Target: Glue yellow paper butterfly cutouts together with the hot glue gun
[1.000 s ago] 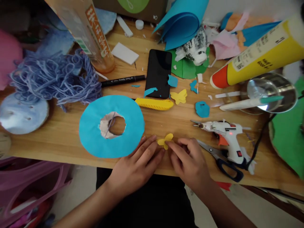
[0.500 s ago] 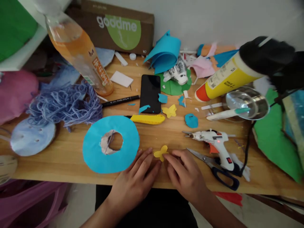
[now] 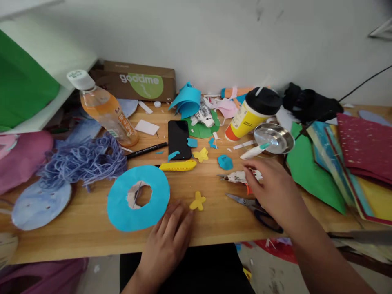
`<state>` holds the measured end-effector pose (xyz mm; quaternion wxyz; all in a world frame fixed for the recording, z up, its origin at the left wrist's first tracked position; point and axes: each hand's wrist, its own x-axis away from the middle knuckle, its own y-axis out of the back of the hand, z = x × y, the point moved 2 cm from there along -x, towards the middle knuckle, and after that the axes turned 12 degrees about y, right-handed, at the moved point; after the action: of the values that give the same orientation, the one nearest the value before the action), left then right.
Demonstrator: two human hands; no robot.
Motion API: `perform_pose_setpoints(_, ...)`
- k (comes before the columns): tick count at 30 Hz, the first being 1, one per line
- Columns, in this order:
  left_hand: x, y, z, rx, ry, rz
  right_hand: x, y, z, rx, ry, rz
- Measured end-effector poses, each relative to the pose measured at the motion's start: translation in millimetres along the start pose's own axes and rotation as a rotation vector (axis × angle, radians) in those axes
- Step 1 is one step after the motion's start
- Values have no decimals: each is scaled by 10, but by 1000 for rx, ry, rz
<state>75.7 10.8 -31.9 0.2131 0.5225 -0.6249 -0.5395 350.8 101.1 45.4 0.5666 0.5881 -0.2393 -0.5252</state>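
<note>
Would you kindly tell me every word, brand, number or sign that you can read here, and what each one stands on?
"goddme": in white letters on the brown box; its smaller marks are too small to read.
Bottle: characters on the label, too blurred to read.
Bottle cap: green marks, too blurred.
Yellow cup: dark print, too small.
Black marker: pale print, too small.

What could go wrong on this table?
The right hand is over the glue gun, whose tip might be hot and could burn. The scissors lie close to that hand, so their blades might nick it. The loose yellow cutout by the left hand could get brushed away.
</note>
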Motion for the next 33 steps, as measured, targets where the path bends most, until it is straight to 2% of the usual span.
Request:
perform_pose_setpoints(3,-28,-19,-25,-78,49,5,-369,-162,-98,-91,28,202)
perform_pose_setpoints(6,-32,-33,-32,-82,45,-19,-748,-406,-79,-115,174,437)
perform_pose_setpoints(7,-28,-36,-30,-81,39,-23,-864,-491,-61,-136,202,479)
perform_pose_setpoints(11,-2,-44,-13,-81,28,-18,-1203,-786,-13,-196,203,553)
perform_pose_setpoints(14,17,-53,-5,-75,33,-8,-1296,-890,10,-225,164,569)
perform_pose_setpoints(17,20,-58,-6,-69,34,9,-1266,-837,63,-232,165,531)
perform_pose_setpoints(19,13,-46,-17,-66,35,24,-1196,-708,90,-236,186,502)
perform_pose_setpoints(22,-1,2,-51,-56,66,47,-1062,-384,25,-300,152,443)
perform_pose_setpoints(24,-7,35,-86,-43,87,60,-986,-131,-102,-408,41,326)
perform_pose_setpoints(26,-16,50,-124,-24,96,68,-943,54,-235,-408,-12,224)
perform_pose_setpoints(27,-25,48,-142,-10,95,67,-940,92,-289,-364,-24,212)
perform_pose_setpoints(29,-56,24,-173,15,95,58,-979,33,-353,-229,-12,265)
perform_pose_setpoints(31,-99,-21,-195,30,99,49,-1066,-180,-359,-92,35,377)
perform_pose_setpoints(33,-134,-76,-205,35,122,41,-1171,-460,-335,-50,55,402)
